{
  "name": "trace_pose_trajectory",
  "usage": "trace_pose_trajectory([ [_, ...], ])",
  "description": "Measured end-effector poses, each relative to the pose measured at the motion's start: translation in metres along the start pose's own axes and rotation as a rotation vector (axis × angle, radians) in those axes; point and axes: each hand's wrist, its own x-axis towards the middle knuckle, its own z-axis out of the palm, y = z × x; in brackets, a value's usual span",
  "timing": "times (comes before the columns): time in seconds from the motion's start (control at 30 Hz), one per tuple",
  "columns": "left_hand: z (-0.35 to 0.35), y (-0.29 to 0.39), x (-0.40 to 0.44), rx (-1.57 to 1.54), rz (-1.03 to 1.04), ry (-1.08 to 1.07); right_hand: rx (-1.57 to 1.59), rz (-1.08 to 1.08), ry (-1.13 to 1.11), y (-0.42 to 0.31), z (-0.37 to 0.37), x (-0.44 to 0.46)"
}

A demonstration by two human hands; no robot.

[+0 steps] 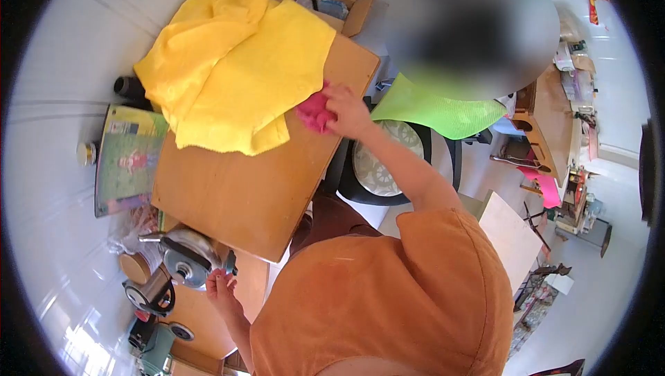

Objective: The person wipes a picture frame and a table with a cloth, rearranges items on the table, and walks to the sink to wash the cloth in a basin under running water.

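My right hand point(346, 112) is closed around a crumpled pink cloth point(316, 112) on the wooden table top point(235, 189). Right beside it, a large yellow cloth point(249, 71) lies in loose folds and covers the far part of the table. My left hand point(222, 291) is raised at the lower left, its fingers loosely bent and apart, with nothing visible in them. A metal kettle point(185, 255) stands close to that hand; whether they touch I cannot tell.
An electric kettle point(149, 294) and a framed picture point(128, 161) are along the left wall. An open cardboard box point(357, 12) stands beyond the table. To the right are a chair with a patterned seat point(389, 154) and a light green mesh backrest point(436, 109).
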Motion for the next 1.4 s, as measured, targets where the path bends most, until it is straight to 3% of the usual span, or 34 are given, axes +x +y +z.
trace_pose_trajectory([
  [0.13,0.023,0.004,-0.005,-0.002,-0.02,-0.022,-0.105,0.296,0.267,0.071,-0.01,0.042],
  [0.33,0.047,0.018,-0.013,-0.001,0.009,-0.096,0.168,0.817,0.256,0.121,-0.016,0.08],
  [0.43,0.051,0.024,-0.015,0.015,0.012,-0.077,0.051,0.637,0.27,0.122,-0.006,0.071],
  [0.53,0.045,0.026,-0.019,0.036,0.046,-0.111,-0.161,0.62,0.329,0.106,0.004,0.055],
  [0.77,0.006,-0.005,-0.045,-0.035,0.041,-0.073,-0.188,0.571,0.354,0.04,0.02,0.001],
  [0.93,-0.057,-0.049,-0.067,-0.063,0.05,-0.075,-0.127,0.519,0.323,-0.057,0.046,-0.053],
  [1.23,-0.193,-0.134,-0.112,-0.117,0.073,0.023,-0.103,0.105,0.144,-0.275,0.115,-0.169],
  [1.3,-0.201,-0.142,-0.12,-0.154,0.085,0.024,-0.193,-0.095,-0.005,-0.317,0.114,-0.19],
  [1.37,-0.206,-0.144,-0.127,-0.21,0.11,0.025,0.02,-0.305,0.084,-0.338,0.148,-0.215],
  [1.4,-0.208,-0.147,-0.131,-0.234,0.12,0.036,0.238,-0.278,-0.291,-0.35,0.148,-0.221],
])
